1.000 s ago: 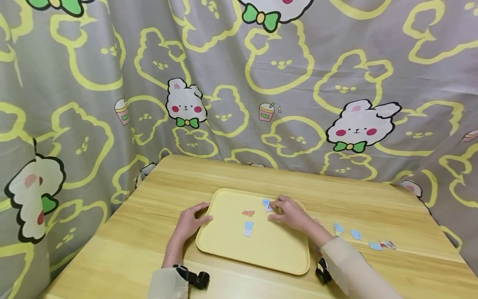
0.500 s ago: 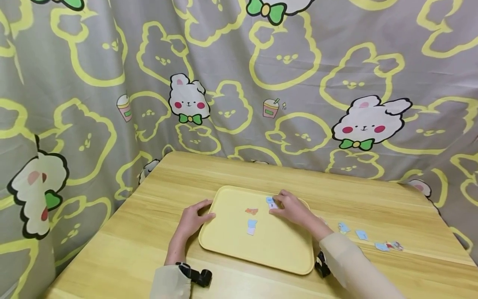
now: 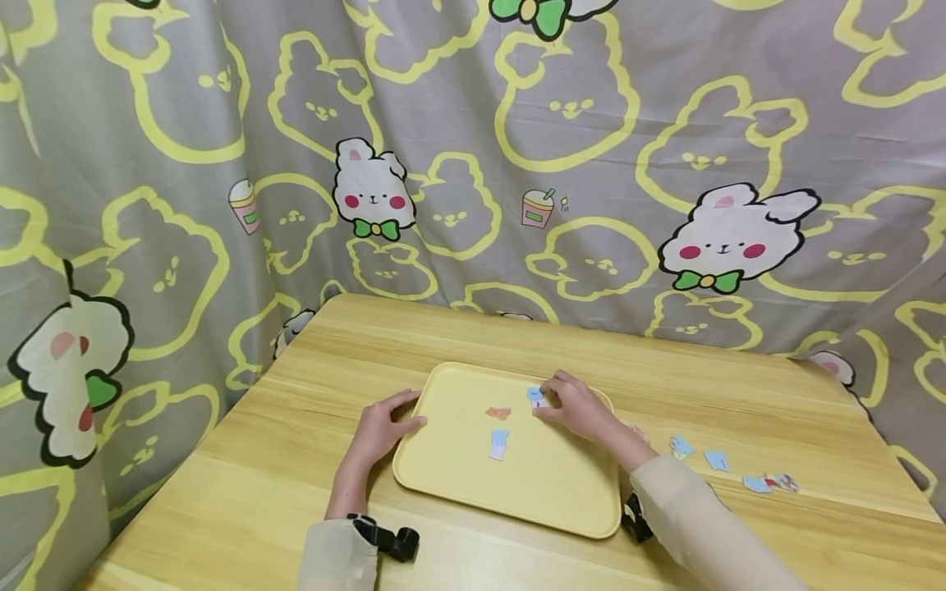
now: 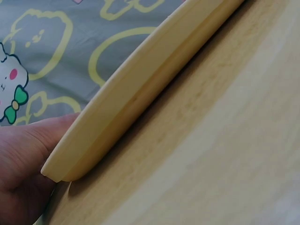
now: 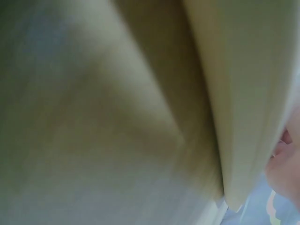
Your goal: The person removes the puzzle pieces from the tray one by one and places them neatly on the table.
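Observation:
A pale yellow tray (image 3: 510, 492) lies on the wooden table in the head view. My left hand (image 3: 378, 428) holds its left edge, thumb over the rim and fingers along the outside. Over the tray's far right part, my right hand (image 3: 580, 408) has thumb and forefinger bent at a small white paper piece (image 3: 539, 405), which they partly cover. A blue paper piece (image 3: 535, 394) touches it at the far side. Near the tray's middle lie an orange paper piece (image 3: 498, 413) and a joined pair of blue and white paper pieces (image 3: 499, 444).
Right of the tray, several cut paper pieces (image 3: 716, 460) lie scattered on the table (image 3: 259, 468), some partly behind the right forearm. A patterned grey curtain (image 3: 458, 123) hangs behind and to the left. Black wrist cameras (image 3: 399, 543) sit at both cuffs.
The head view has shifted slightly. My right thumb and forefinger have moved the white piece a little against the blue one. My left hand stays on the tray's edge.

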Motion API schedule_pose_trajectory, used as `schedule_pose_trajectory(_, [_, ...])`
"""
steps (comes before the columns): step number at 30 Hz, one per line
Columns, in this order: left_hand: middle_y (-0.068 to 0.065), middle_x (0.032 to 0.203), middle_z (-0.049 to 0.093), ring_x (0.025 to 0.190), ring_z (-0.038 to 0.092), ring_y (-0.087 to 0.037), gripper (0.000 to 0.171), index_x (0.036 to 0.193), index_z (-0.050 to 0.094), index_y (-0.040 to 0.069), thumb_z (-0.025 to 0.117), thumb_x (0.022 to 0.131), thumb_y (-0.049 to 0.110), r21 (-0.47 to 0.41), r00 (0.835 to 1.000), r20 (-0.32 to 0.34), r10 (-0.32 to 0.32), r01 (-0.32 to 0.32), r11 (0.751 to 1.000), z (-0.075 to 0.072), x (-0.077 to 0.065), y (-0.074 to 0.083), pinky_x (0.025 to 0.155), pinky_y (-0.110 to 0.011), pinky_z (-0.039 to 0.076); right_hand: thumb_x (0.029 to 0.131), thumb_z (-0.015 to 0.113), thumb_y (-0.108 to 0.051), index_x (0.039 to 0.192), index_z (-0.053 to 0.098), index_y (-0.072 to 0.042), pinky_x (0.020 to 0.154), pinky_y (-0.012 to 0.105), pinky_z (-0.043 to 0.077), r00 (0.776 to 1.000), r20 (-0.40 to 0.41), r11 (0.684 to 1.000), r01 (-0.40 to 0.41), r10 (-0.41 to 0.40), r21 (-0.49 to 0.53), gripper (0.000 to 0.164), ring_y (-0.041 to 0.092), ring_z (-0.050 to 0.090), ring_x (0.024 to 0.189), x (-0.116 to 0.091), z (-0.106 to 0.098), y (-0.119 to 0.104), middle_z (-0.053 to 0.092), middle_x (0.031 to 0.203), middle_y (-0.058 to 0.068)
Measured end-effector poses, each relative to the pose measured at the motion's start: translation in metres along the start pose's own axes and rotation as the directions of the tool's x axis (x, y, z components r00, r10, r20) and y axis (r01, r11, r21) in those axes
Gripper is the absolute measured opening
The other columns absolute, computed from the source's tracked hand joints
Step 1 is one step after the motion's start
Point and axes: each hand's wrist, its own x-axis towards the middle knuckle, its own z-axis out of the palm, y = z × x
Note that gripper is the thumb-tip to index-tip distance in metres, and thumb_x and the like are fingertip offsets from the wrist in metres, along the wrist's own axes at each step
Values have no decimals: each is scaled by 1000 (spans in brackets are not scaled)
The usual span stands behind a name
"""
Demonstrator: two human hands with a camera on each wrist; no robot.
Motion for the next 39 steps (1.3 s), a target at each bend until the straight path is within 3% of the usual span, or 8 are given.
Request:
schedule_pose_trajectory(11, [-19, 144, 53, 137, 46, -39, 49, 133, 63, 12, 75, 86, 21, -3, 1000, -10, 8, -8, 1000, 0, -1, 1, 115, -54, 37, 77, 83, -26, 101, 69, 2, 64, 22, 49, 995, -54, 997, 82, -81, 14, 39, 11, 50, 76, 0, 0, -3, 58, 87, 3])
schedule_pose_trajectory(22, [-18, 144, 54, 137, 46, -39, 48, 132, 63, 13, 75, 86, 23, 2, 1000, -11, 9, -9, 1000, 2, -1, -1, 115, -54, 38, 78, 82, -23, 99, 68, 1, 63, 18, 46, 992, -64, 983, 121, -113, 140, 35, 11, 50, 75, -4, -3, -7, 57, 85, 5])
schedule_pose_trajectory(39, [-17, 142, 55, 136, 48, -38, 51, 133, 62, 11, 76, 85, 23, 14, 1000, -17, 23, -23, 1000, 2, -1, -1, 115, -52, 39, 78, 81, -16, 100, 69, -4, 62, 17, 45, 992, -110, 945, 86, -53, 316, 28, 11, 53, 74, -17, -12, -12, 57, 83, 5])
